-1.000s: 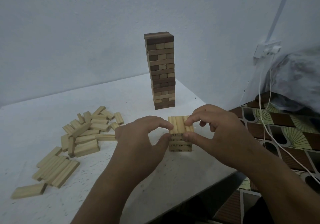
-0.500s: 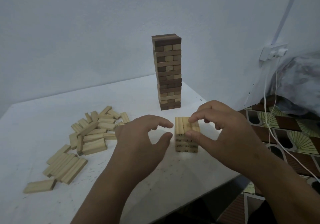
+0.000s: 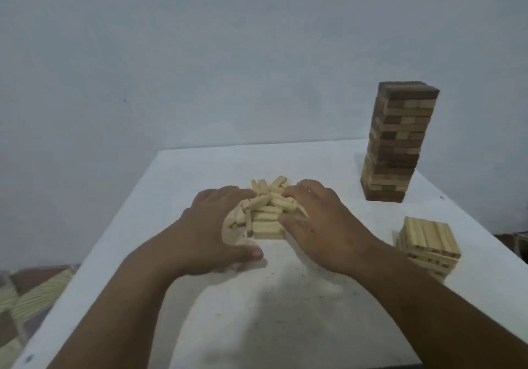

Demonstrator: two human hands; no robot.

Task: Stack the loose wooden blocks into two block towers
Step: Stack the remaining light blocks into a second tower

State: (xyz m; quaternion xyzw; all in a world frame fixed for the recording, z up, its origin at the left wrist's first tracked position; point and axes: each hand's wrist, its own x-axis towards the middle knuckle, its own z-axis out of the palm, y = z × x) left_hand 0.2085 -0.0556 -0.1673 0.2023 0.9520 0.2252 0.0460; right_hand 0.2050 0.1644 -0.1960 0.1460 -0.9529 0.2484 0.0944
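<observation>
A: How many stacks stand?

B: Two. From the pile of loose blocks (image 3: 267, 211) in the middle of the white table (image 3: 285, 311), the tall tower (image 3: 400, 143) of dark and pale blocks stands far right; the short pale stack (image 3: 430, 243) sits near right.

A: And the hands?

B: The left hand (image 3: 220, 231) and right hand (image 3: 320, 225) cup the pile's sides, fingers curled against the blocks. They hide too much for a count.

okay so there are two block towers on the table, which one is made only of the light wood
The short tower near the table's right edge: every block is pale wood. The tall tower behind it mixes dark brown and pale blocks.
</observation>
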